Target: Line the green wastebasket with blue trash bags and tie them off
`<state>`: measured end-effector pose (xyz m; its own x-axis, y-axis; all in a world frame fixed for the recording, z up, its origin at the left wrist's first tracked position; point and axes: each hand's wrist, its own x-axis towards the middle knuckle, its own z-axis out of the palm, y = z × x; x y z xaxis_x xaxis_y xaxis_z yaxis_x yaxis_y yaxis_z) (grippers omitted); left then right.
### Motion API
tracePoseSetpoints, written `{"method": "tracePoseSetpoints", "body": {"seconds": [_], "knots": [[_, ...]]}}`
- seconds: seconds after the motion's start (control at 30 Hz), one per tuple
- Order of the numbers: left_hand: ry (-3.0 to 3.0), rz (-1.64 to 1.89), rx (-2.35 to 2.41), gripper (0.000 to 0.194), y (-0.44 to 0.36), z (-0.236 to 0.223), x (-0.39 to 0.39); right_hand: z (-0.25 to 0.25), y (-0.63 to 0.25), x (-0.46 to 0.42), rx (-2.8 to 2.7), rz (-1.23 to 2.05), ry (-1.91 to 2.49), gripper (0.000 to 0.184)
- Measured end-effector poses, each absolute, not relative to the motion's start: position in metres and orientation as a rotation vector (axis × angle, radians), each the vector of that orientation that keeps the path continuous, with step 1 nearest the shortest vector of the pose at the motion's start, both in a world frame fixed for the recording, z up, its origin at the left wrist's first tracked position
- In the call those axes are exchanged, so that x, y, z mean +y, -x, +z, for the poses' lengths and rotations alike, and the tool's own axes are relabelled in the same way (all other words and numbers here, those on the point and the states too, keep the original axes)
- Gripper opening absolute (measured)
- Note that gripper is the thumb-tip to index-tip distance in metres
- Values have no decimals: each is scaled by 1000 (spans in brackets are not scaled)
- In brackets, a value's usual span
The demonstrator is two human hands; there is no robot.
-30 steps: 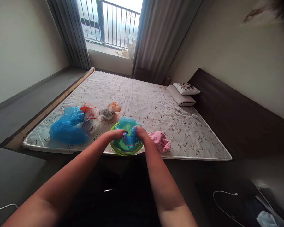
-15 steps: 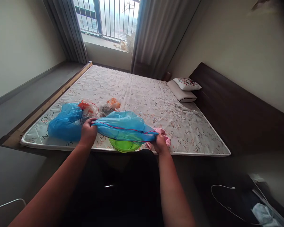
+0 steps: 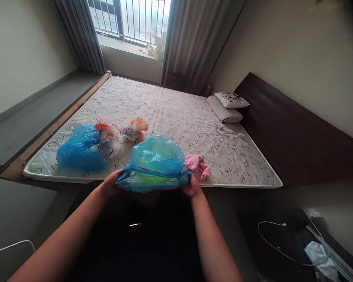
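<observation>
Clock: centred on the green basin, twelve pointing away from the person.
Green basin (image 3: 157,178): at the near edge of the mattress (image 3: 126,94), its colour showing through the blue plastic bag (image 3: 159,150) around it; how far down the film reaches is hard to tell.
Red drawstring (image 3: 153,170): runs sideways across the bag, roughly from nine to three.
Left hand (image 3: 111,185): at about eight o'clock, its fingers closed on the bag's edge – fingertips partly hidden.
Right hand (image 3: 193,188): at about four, its fingers gripping the bag's opposite edge.
Pink cloth (image 3: 197,166): crumpled at three o'clock, just beside the bag.
Other bags: a second blue bag (image 3: 80,152) at nine – a clear bag with red ties (image 3: 108,131) at ten, a grey-and-orange bundle (image 3: 133,129) at eleven.
Pillows: a patterned cushion (image 3: 231,100) on a beige pillow (image 3: 223,109), between one and two, well apart from the hands.
</observation>
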<state>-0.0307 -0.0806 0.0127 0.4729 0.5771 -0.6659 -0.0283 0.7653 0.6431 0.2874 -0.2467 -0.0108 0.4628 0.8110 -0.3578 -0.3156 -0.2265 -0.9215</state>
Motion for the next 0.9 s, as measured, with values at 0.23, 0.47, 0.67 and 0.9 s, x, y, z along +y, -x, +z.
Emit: {"method": "tracePoseSetpoints", "body": {"seconds": [0.23,0.47,0.67,0.9], "knots": [[-808,803,1296,33,30,4,-77,-38,-290,-239,-232,734,1503,41],[-1537,1179,1225,50,26,49,-65,-2,-301,-242,-918,931,1645,49],[-2544,640,1132,67,1,51,-51,17,-304,-230,-1392,319,2066,69],[-2453,206,723,55,-66,17,-43,34,-260,-183,-1839,789,2351,46]]}}
